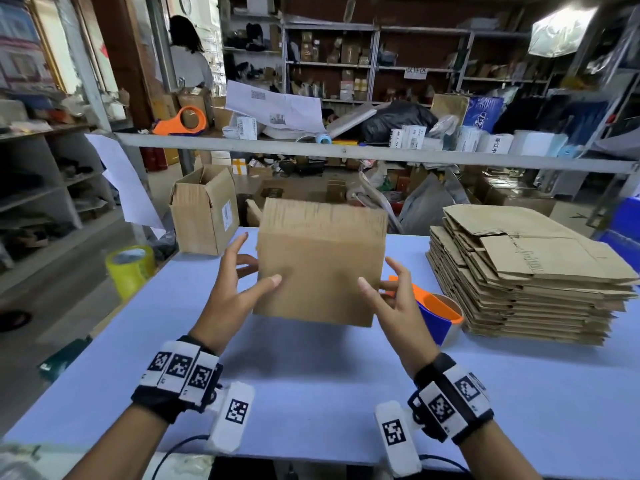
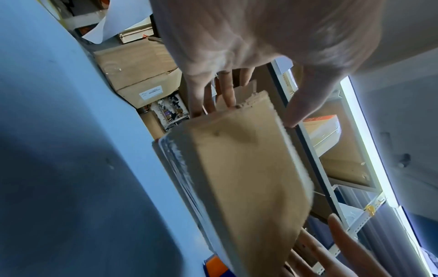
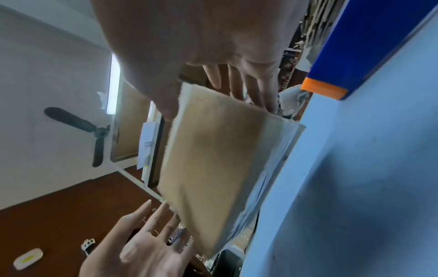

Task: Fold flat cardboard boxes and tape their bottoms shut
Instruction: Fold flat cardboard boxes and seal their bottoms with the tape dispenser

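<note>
A folded brown cardboard box (image 1: 320,261) hangs tilted above the blue table (image 1: 311,382), its image blurred. My left hand (image 1: 235,285) is at its left side, thumb on the near face and fingers spread along the side. My right hand (image 1: 391,299) is at its right side, with the thumb on the near face and the fingers spread. In the left wrist view the box (image 2: 241,178) shows shiny tape on the face that is turned to the table, with straight fingertips (image 2: 227,101) at its far corner. The right wrist view shows the box (image 3: 213,168) between both spread hands.
An orange and blue tape dispenser (image 1: 438,315) lies just right of my right hand. A tall stack of flat cardboard boxes (image 1: 530,271) fills the table's right side. An open box (image 1: 204,213) stands at the far left corner, and a yellow tape roll (image 1: 130,268) sits left of the table.
</note>
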A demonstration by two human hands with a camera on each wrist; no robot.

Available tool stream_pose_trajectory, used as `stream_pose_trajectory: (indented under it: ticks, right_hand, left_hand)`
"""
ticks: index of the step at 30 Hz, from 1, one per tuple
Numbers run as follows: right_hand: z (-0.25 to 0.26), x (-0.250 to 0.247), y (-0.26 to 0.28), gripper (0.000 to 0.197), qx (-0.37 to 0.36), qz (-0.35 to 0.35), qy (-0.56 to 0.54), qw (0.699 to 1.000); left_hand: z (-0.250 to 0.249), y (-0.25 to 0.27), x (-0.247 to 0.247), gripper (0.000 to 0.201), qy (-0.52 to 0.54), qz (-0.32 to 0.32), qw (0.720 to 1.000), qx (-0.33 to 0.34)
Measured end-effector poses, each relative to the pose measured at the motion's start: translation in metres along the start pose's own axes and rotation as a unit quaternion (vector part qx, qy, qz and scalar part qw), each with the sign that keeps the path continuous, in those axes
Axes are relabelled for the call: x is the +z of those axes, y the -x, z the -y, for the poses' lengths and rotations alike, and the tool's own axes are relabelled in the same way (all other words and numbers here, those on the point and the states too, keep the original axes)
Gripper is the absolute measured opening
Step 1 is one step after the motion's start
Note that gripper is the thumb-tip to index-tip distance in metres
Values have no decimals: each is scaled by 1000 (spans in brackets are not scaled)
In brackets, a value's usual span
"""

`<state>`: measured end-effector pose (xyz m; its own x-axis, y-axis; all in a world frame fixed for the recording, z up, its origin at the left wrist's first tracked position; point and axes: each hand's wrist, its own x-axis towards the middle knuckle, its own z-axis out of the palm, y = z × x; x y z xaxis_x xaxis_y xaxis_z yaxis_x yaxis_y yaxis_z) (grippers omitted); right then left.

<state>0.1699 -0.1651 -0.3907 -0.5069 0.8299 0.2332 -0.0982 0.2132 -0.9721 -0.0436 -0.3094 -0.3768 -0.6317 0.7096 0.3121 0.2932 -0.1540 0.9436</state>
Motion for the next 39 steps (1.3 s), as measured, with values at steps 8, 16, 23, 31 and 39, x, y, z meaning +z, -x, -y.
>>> stream_pose_trajectory:
  ticks: [8,16,23,31,39]
  right_hand:
    - [-9,8,-16,54,128,-3,-6,992]
    - [26,3,-66,45,107,-7,154,982]
    - [36,-3,-78,75,-71,212,301,927]
    - [56,-1,-96,59,-49,291,541,787]
    - [58,-7,-95,51,-158,203,569,781]
  left_hand:
    - [14,-7,10,69,-35,20,995,-87]
    - [0,-45,17,90,-98,-31,985,-139]
    - [-16,-63,20,95,-226,30,973,22]
    - [-45,-47,47,73,-517,200,782,286]
    - [-57,-63,33,26,-544,171,749,337]
